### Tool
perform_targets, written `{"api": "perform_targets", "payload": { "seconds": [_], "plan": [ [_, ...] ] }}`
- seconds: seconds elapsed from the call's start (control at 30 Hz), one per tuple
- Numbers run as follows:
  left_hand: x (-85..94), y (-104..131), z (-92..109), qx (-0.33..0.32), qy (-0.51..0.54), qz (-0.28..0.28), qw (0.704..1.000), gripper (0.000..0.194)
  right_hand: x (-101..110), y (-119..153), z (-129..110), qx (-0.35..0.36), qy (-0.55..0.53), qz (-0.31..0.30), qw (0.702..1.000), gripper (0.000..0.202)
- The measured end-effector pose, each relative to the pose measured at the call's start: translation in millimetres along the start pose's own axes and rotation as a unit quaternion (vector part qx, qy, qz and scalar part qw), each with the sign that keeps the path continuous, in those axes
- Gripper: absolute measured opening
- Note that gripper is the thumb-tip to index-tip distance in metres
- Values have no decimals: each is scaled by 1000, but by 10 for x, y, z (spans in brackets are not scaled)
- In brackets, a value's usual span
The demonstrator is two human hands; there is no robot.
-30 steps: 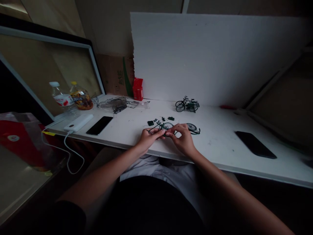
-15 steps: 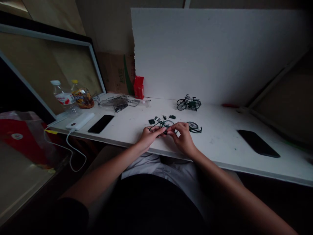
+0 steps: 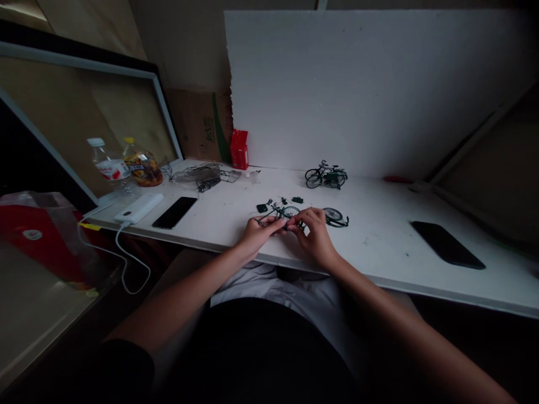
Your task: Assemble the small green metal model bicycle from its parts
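My left hand [image 3: 261, 234] is closed around the frame of a dark green model bicycle [image 3: 291, 211], near the front of the white table. Close on its right, my right hand [image 3: 312, 229] pinches at the same model with thumb and forefinger; the fingers hide what lies between them. A spoked wheel of the model shows above the fingertips. Just past my hands lie small dark parts [image 3: 261, 208] and a little green piece [image 3: 297, 200]. Right of my right hand rest a loose wheel [image 3: 333, 214] and a curved dark mudguard-like part [image 3: 339, 224].
Assembled model bicycles [image 3: 326, 176] stand at the back. On the left are a phone [image 3: 175, 212], a white power bank [image 3: 138, 208] with a cable, two bottles [image 3: 142, 165] and clear packaging [image 3: 197, 177]. A red box [image 3: 240, 150] stands behind; a black slab [image 3: 447, 244] lies right.
Both hands stay at the model bicycle, with only a slight shift of the right fingers. The whole view has moved very slightly.
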State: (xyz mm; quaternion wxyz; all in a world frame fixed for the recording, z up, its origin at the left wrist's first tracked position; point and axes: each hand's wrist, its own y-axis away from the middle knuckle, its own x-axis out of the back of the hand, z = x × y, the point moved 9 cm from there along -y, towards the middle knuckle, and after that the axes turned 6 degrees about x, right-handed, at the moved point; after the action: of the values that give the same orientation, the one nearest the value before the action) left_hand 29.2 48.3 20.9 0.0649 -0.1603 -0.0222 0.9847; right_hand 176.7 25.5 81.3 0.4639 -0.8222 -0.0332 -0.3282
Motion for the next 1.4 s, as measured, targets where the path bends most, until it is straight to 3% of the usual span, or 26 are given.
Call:
{"api": "perform_targets", "payload": {
  "seconds": [1.1,1.27,1.4],
  "plan": [
    [11,-16,-31,-12,-33,-8,999,30,24,10,9,1,25,5,1000,9],
    [-14,-10,-9,-7,-36,-26,999,30,87,21,46,-16,20,31,999,5],
    [4,-28,-17,-2,-44,-33,998,29,126,19,121,-39,-26,50,998,20]
  ]
}}
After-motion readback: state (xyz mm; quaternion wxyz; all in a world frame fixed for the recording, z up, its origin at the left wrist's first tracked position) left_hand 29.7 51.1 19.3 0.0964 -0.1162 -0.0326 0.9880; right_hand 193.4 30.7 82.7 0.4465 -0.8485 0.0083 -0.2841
